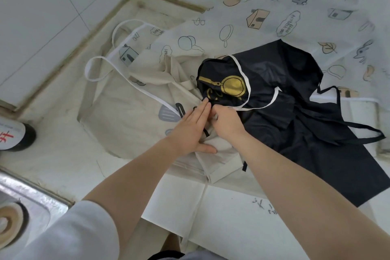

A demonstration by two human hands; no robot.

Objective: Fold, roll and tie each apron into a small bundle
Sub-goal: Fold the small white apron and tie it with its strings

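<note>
Both bare forearms are reaching in, the left hand (191, 127) lying flat with straight fingers on the beige apron (130, 110) while the right hand (226, 121) is pinching its fabric beside the black apron (295, 112) on the counter (63, 164).

Three aprons lie on the counter: one beige cloth apron (126, 112), one black apron with a gold print (285, 112), one white apron printed with cartoon drawings (263, 17); two bare hands rest on them, the left hand (190, 129) and the right hand (226, 121). One dark bottle with a white label (14, 135) stands at the left edge; one steel sink (31, 202) shows below it.
</note>
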